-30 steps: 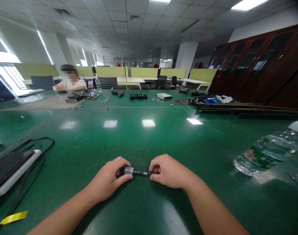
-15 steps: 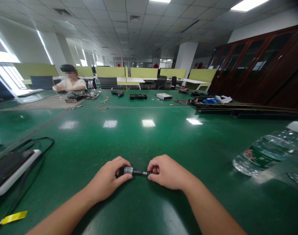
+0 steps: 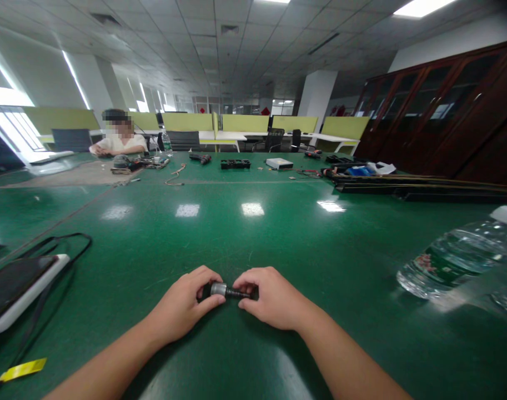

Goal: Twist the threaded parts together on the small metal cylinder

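Note:
A small tool-like piece with a grey metal cylinder (image 3: 219,289) and a thin dark shaft (image 3: 235,293) lies level just above or on the green table. Thumb and fingers of my left hand (image 3: 189,304) are closed round the cylinder's left end, hiding part of it. My right hand (image 3: 271,298) curls round the outer part of the shaft, thumb below and fingers above. The shaft's tip is partly covered by those fingers, and how firmly they press on it does not show.
A clear water bottle (image 3: 453,258) stands at the right. A white-edged phone-like device (image 3: 24,289) with a black cable lies at the left. Far across the table are a drill (image 3: 200,159), a black tray (image 3: 235,164), dark metal rails (image 3: 403,189) and a seated person (image 3: 120,139).
My right hand has slid left along the shaft, closer to the cylinder, its fingers now slightly wider apart. The left hand and the cylinder stay where they were.

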A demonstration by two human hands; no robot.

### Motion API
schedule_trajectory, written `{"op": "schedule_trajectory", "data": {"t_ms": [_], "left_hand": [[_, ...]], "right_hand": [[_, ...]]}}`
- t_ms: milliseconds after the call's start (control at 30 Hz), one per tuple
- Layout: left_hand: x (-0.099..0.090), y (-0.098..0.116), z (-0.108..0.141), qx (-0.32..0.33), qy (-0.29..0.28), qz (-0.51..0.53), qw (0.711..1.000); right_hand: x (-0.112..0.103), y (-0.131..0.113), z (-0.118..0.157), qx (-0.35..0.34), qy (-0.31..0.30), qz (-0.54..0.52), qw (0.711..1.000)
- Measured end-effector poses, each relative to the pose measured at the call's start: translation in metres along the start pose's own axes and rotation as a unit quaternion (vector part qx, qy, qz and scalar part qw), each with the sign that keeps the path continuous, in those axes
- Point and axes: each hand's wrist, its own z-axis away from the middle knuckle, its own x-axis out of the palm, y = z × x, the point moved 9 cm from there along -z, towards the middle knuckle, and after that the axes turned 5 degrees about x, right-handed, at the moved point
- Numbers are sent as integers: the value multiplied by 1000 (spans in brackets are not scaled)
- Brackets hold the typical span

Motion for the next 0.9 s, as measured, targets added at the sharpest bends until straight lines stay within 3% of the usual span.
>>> {"op": "schedule_trajectory", "data": {"t_ms": [200, 900], "left_hand": [[-1, 0, 0, -9, 1, 0, 1000], [0, -1, 1, 3, 13, 9, 1000]], "right_hand": [[7, 2, -5, 13, -2, -61, 998], [11, -4, -5, -13, 10, -4, 1000]]}}
